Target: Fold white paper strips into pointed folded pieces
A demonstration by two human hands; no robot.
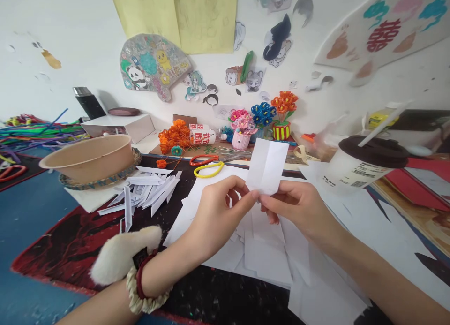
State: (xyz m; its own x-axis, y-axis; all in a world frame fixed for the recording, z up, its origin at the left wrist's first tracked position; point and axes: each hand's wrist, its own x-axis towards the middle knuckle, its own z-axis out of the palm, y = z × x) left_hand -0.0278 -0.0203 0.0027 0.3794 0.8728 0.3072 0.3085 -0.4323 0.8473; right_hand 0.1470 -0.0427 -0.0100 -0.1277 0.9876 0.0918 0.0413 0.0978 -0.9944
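A small white piece of paper (pixel 267 168) with a lengthwise crease stands upright between my two hands. My left hand (pixel 225 203) pinches its lower left edge between thumb and fingers. At the lower right edge, my right hand (pixel 293 200) pinches the same piece, and the two thumb tips nearly meet. Loose white paper sheets (pixel 267 264) lie beneath the hands on a black and red mat (pixel 63 245). To the left is a pile of narrow folded paper strips (pixel 149 191). Yellow-handled scissors (pixel 209 169) rest just beyond my left hand.
A beige bowl (pixel 87 156) stands at the left, and a lidded cup with a straw (pixel 365 168) at the right. Orange craft flowers (pixel 177 135), a pink flower pot (pixel 241 139) and red-handled scissors (pixel 204 160) sit toward the wall. A fluffy white object (pixel 123 254) lies near my left wrist.
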